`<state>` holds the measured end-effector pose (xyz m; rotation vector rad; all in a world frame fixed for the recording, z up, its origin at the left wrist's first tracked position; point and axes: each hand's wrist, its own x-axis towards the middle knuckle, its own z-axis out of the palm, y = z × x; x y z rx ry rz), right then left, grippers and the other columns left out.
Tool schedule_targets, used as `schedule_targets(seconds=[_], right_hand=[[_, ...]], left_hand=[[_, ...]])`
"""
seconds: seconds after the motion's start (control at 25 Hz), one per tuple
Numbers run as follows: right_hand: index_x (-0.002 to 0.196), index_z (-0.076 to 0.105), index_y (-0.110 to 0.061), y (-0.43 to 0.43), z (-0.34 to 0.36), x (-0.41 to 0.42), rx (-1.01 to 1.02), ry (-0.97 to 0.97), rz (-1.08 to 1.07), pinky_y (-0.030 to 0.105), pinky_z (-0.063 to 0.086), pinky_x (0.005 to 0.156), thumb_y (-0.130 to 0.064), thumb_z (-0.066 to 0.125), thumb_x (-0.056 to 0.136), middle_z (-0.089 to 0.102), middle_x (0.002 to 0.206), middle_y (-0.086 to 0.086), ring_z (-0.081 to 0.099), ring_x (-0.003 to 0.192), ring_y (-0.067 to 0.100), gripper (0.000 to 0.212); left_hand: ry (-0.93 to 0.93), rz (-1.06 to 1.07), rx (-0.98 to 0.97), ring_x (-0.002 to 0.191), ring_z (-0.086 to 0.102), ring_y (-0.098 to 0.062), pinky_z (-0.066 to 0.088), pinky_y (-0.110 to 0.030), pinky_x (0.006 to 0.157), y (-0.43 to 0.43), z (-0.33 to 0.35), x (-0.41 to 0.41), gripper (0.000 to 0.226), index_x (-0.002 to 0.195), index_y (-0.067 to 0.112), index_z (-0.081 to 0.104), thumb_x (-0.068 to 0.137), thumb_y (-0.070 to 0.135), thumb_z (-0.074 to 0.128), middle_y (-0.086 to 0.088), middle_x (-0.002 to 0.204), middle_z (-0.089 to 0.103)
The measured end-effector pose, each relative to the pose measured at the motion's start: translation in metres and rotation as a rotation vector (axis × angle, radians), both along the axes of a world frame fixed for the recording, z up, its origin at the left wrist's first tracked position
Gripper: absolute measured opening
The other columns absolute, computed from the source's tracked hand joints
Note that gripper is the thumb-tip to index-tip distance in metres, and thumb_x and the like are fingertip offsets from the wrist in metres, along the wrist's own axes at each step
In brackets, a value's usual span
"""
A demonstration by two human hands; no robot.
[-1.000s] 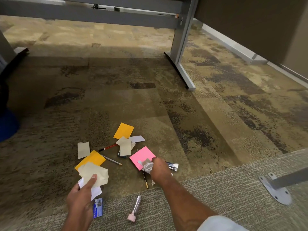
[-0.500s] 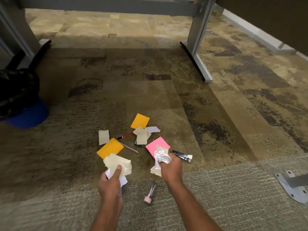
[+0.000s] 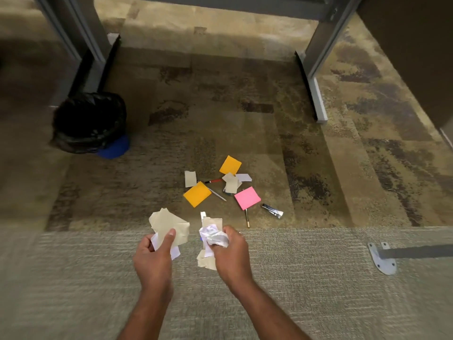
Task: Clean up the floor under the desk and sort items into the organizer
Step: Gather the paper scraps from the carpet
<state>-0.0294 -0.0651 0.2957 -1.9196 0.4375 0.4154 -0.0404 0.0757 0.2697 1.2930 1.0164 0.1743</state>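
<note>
Mottled brown carpet (image 3: pixel 220 119) runs under the desk, meeting a grey ribbed strip (image 3: pixel 318 278) in the foreground. At far left a bin (image 3: pixel 89 122) with a black liner stands beside the left desk leg (image 3: pixel 81 33); half a second ago only its edge showed, now all of it is in view, as the camera has swung left and pulled back.

The left hand (image 3: pixel 153 258) is closed on a bunch of beige and white scraps (image 3: pixel 169 225), thumb pressed on top, as before. The right hand (image 3: pixel 231 253) grips a crumpled white wad (image 3: pixel 214 238) with more beige scraps; both hands have drawn back over the grey strip, away from the litter.

On the brown carpet beyond lie a beige slip (image 3: pixel 190 178), two orange notes (image 3: pixel 197 194) (image 3: pixel 230 165), a red pen (image 3: pixel 213 181), a grey pen (image 3: pixel 217 194), a beige-white pile (image 3: pixel 232 182), a pink note (image 3: pixel 247 198), a gold-tipped pen (image 3: pixel 246 218) and a foil tube (image 3: pixel 272 210). The pink-capped item seen earlier near the hands is out of sight. The right desk leg (image 3: pixel 316 52) and a metal foot (image 3: pixel 382 258) stand at right.
</note>
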Motion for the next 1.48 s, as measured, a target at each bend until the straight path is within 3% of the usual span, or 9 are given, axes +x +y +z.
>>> schedule_targets(seconds=[0.2, 0.4, 0.56, 0.72, 0.96, 1.12, 1.28, 1.36, 1.48], right_hand=[[0.07, 0.054, -0.02, 0.026, 0.047, 0.007, 0.021, -0.054, -0.033, 0.01, 0.036, 0.048, 0.006, 0.058, 0.083, 0.058, 0.069, -0.004, 0.046, 0.053, -0.003, 0.029], [0.081, 0.062, -0.011, 0.079, 0.137, 0.025, 0.048, -0.116, 0.01, 0.015, 0.036, 0.051, 0.002, 0.062, 0.082, 0.068, 0.075, 0.008, 0.049, 0.062, 0.008, 0.013], [0.077, 0.058, -0.012, 0.1, 0.17, 0.051, 0.072, -0.132, 0.047, 0.011, 0.035, 0.048, 0.004, 0.062, 0.082, 0.061, 0.067, -0.001, 0.044, 0.055, -0.002, 0.018], [0.065, 0.042, -0.021, 0.105, 0.168, 0.075, 0.046, -0.103, 0.066, 0.014, 0.028, 0.046, 0.004, 0.06, 0.08, 0.042, 0.06, -0.008, 0.031, 0.05, 0.001, 0.035], [0.061, 0.038, -0.02, 0.111, 0.178, 0.134, 0.074, -0.129, 0.072, 0.017, 0.028, 0.047, 0.002, 0.064, 0.081, 0.04, 0.056, -0.007, 0.03, 0.053, 0.003, 0.04], [0.06, 0.041, -0.018, 0.14, 0.163, 0.197, 0.051, -0.151, 0.096, 0.015, 0.03, 0.042, 0.003, 0.064, 0.081, 0.048, 0.054, -0.005, 0.038, 0.045, 0.002, 0.037], [0.063, 0.049, -0.018, 0.19, 0.103, 0.26, 0.021, -0.19, 0.151, 0.018, 0.032, 0.046, 0.002, 0.064, 0.081, 0.056, 0.059, -0.003, 0.045, 0.052, 0.003, 0.03], [0.069, 0.056, -0.019, 0.221, 0.07, 0.293, 0.051, -0.222, 0.124, 0.013, 0.035, 0.045, 0.003, 0.064, 0.082, 0.057, 0.064, -0.006, 0.049, 0.056, 0.004, 0.027], [0.09, 0.063, -0.018, 0.271, 0.023, 0.345, 0.105, -0.199, 0.016, 0.01, 0.039, 0.049, -0.001, 0.069, 0.084, 0.063, 0.079, -0.002, 0.057, 0.064, 0.009, 0.019]], left_hand=[[0.015, -0.09, 0.065, 0.076, 0.067, -0.02, 0.051, -0.028, 0.063, 0.029, 0.051, -0.007, 0.016, 0.089, 0.016, 0.066, 0.081, 0.011, 0.079, -0.003, 0.085, 0.072], [0.002, -0.152, 0.198, 0.07, 0.07, -0.023, 0.052, -0.033, 0.06, 0.087, 0.146, 0.01, 0.014, 0.079, 0.018, 0.068, 0.079, 0.02, 0.082, -0.002, 0.076, 0.075], [0.027, -0.214, 0.221, 0.067, 0.07, -0.023, 0.053, -0.033, 0.057, 0.109, 0.166, 0.036, 0.014, 0.081, 0.016, 0.068, 0.078, 0.016, 0.082, -0.004, 0.075, 0.075], [0.084, -0.167, 0.233, 0.068, 0.069, -0.027, 0.057, -0.046, 0.065, 0.116, 0.161, 0.056, 0.014, 0.078, 0.016, 0.067, 0.078, 0.017, 0.081, -0.004, 0.075, 0.075], [0.102, -0.15, 0.302, 0.061, 0.06, -0.018, 0.045, -0.032, 0.057, 0.13, 0.194, 0.115, 0.017, 0.072, 0.015, 0.064, 0.08, 0.014, 0.079, -0.002, 0.07, 0.071], [0.09, -0.115, 0.348, 0.063, 0.065, -0.022, 0.052, -0.04, 0.057, 0.161, 0.17, 0.172, 0.018, 0.07, 0.02, 0.063, 0.081, 0.02, 0.077, -0.002, 0.07, 0.071], [0.064, -0.104, 0.363, 0.07, 0.07, -0.019, 0.058, -0.041, 0.064, 0.204, 0.107, 0.228, 0.009, 0.079, 0.022, 0.067, 0.082, 0.021, 0.075, 0.002, 0.075, 0.073], [0.043, -0.097, 0.406, 0.074, 0.072, -0.017, 0.06, -0.044, 0.068, 0.229, 0.073, 0.254, 0.008, 0.089, 0.024, 0.069, 0.083, 0.022, 0.074, 0.004, 0.08, 0.074], [0.058, -0.07, 0.489, 0.064, 0.064, -0.015, 0.048, -0.031, 0.053, 0.262, 0.033, 0.285, 0.004, 0.087, 0.019, 0.068, 0.085, 0.02, 0.071, 0.003, 0.073, 0.069]])
